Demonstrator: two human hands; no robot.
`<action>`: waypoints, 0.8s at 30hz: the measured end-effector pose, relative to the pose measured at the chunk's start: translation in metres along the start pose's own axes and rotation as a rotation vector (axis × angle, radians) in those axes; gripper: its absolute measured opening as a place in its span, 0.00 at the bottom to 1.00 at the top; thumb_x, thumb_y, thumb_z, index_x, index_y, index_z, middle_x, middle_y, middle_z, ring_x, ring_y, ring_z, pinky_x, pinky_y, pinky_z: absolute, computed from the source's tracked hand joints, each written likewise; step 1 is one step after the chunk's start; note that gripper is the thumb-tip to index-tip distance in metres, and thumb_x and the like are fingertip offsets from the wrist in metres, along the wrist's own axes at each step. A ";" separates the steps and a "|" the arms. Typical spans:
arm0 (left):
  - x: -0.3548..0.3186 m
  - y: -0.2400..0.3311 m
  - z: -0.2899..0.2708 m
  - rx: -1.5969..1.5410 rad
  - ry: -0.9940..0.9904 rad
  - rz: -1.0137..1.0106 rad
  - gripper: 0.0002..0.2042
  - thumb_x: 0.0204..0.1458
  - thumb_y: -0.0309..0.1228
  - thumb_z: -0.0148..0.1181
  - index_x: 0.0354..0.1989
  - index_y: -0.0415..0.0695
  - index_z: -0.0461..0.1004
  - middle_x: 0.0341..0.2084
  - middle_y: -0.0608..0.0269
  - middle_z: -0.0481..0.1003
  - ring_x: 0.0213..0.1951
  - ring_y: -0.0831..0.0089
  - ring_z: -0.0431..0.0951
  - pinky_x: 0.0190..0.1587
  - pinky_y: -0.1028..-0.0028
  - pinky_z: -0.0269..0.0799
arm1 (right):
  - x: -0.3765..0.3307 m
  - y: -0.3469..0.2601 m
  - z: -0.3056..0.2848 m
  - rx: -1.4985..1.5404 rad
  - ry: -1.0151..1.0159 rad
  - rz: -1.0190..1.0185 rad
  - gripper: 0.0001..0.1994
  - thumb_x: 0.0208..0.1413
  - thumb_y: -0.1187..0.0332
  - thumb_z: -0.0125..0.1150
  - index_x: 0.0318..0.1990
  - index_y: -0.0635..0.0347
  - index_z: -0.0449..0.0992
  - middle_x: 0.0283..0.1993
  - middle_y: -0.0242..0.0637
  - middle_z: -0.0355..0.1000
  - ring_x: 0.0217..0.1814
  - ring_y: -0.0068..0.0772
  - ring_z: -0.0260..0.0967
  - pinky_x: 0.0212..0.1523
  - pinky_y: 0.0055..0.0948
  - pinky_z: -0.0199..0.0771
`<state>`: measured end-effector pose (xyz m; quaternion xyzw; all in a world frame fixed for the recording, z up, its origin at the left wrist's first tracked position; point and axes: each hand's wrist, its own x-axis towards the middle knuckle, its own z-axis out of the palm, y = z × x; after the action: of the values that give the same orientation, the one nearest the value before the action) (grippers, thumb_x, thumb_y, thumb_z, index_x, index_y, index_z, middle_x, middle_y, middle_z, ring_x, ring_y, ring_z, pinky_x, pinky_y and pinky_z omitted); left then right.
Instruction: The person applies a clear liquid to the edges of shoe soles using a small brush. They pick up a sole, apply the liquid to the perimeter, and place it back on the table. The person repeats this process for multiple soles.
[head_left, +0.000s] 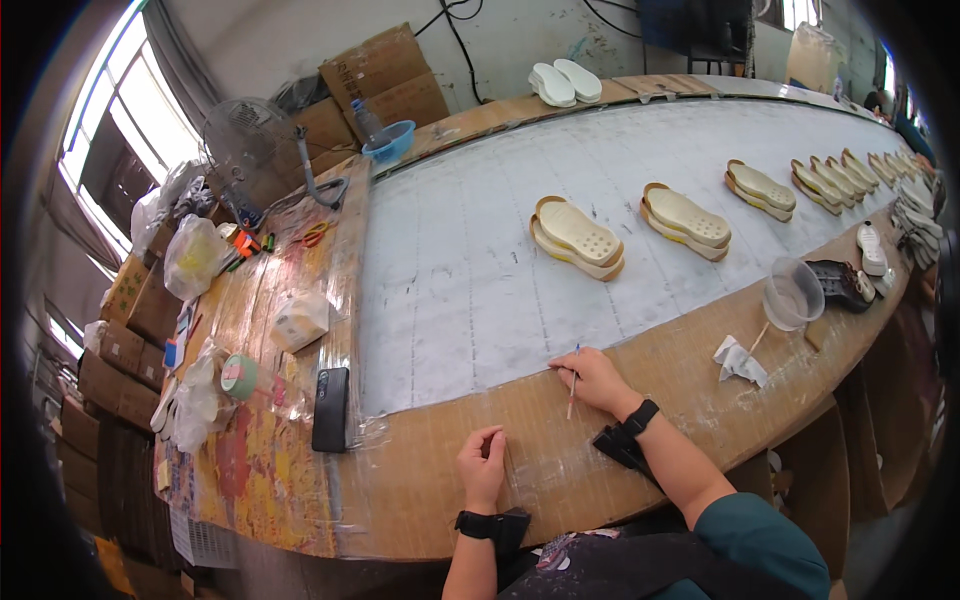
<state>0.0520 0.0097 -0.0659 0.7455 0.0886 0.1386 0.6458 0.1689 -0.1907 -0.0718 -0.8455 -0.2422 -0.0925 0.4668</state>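
My right hand rests at the border between the wooden ledge and the pale work surface. Its fingers pinch a slim pen-like stick with a blue tip at the far end. Closer to me, my left hand lies over the wooden ledge, fingers curled in and nothing visible in them. Beyond the right hand sit cream shoe soles with tan edges, in pairs: the nearest pair, another pair to its right, and several more trailing off toward the far right.
Left of my hands lie a black phone, a green-lidded jar and plastic bags on a paint-stained board. To the right are a clear tub, a crumpled white tissue and a dark shoe. White soles stand at the back.
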 end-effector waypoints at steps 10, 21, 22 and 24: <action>-0.001 0.001 0.003 -0.062 -0.008 -0.021 0.05 0.48 0.26 0.54 0.32 0.37 0.72 0.24 0.70 0.71 0.26 0.85 0.68 0.30 0.84 0.64 | -0.001 -0.006 -0.004 -0.045 0.045 -0.062 0.08 0.44 0.72 0.52 0.32 0.59 0.75 0.24 0.41 0.71 0.29 0.43 0.65 0.35 0.36 0.64; -0.002 0.001 -0.001 -0.012 -0.030 -0.010 0.06 0.49 0.25 0.53 0.34 0.37 0.72 0.25 0.69 0.72 0.28 0.84 0.69 0.32 0.84 0.64 | -0.001 -0.005 -0.003 -0.035 0.028 -0.042 0.07 0.45 0.72 0.52 0.32 0.59 0.75 0.25 0.40 0.71 0.30 0.42 0.66 0.37 0.36 0.64; -0.001 0.000 -0.001 -0.001 -0.030 -0.007 0.06 0.49 0.25 0.53 0.34 0.37 0.72 0.25 0.69 0.72 0.28 0.84 0.69 0.32 0.84 0.64 | -0.001 -0.005 -0.003 -0.031 0.019 -0.031 0.07 0.45 0.72 0.52 0.32 0.59 0.75 0.26 0.40 0.71 0.30 0.42 0.66 0.37 0.36 0.64; -0.002 -0.001 -0.001 0.014 -0.029 -0.002 0.06 0.49 0.25 0.53 0.34 0.37 0.72 0.25 0.69 0.72 0.28 0.84 0.69 0.32 0.84 0.64 | -0.001 -0.006 -0.004 -0.031 0.007 -0.016 0.08 0.45 0.72 0.52 0.32 0.59 0.75 0.26 0.40 0.71 0.30 0.42 0.66 0.37 0.36 0.64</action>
<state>0.0498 0.0107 -0.0669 0.7519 0.0813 0.1266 0.6419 0.1652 -0.1919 -0.0660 -0.8502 -0.2461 -0.1029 0.4538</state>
